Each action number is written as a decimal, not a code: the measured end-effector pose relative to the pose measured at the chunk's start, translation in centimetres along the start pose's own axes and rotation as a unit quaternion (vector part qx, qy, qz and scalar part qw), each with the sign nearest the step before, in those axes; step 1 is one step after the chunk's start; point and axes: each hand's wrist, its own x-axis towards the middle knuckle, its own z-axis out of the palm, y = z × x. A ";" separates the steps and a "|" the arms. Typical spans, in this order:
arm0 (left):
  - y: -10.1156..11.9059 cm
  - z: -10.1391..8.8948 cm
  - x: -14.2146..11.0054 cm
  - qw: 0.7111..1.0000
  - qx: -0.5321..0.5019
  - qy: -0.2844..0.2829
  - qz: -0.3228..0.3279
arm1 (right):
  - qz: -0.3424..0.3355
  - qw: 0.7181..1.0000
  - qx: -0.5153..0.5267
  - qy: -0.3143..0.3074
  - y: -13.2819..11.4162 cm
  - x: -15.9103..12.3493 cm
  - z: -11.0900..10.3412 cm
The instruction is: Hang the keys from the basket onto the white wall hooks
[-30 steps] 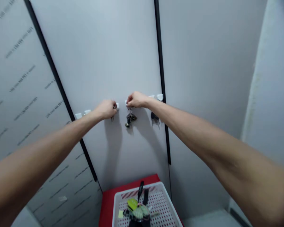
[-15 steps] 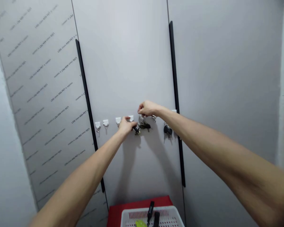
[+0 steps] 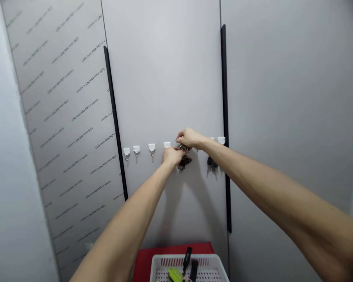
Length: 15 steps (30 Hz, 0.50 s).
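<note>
Both my hands meet at a bunch of keys hanging on a row of white wall hooks. My right hand is closed in a pinch on the key ring at the top of the bunch. Just below and to the left, my left hand is closed around the dangling keys. A second dark bunch of keys hangs from a hook further right, partly behind my right forearm. Three hooks to the left of my hands are bare.
The hooks sit on a grey panel between two black vertical strips. Below stands a red surface bearing a white perforated basket with a yellow-green item and black straps inside.
My left hand has shifted right from the neighbouring hook onto the hanging keys. The camera has tilted up, so less of the basket shows.
</note>
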 end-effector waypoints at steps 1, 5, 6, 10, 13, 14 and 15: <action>0.0 -0.3 0.0 1.000 0.011 0.003 0.012 | 0.009 0.999 0.016 0.030 0.5 -0.3 0.1; 0.3 -1.2 0.0 0.999 -0.011 -0.006 0.035 | 0.045 0.985 0.115 0.120 2.9 -2.0 1.8; 0.5 -1.4 -0.1 0.999 -0.022 -0.012 0.031 | 0.053 0.976 0.180 0.109 3.3 -2.6 2.5; 1.1 -1.8 -0.7 0.998 -0.053 -0.036 0.018 | 0.065 0.888 0.456 0.015 3.9 -4.3 4.4; 0.8 -2.1 -1.0 0.996 -0.058 -0.055 0.043 | 0.052 0.861 0.505 0.010 3.6 -4.7 4.2; 0.4 -2.2 -1.0 0.995 -0.055 -0.056 0.057 | 0.059 0.863 0.502 0.016 3.4 -4.6 3.9; 0.0 -2.3 -1.0 0.995 -0.046 -0.052 0.075 | 0.071 0.866 0.494 0.020 3.1 -4.4 3.4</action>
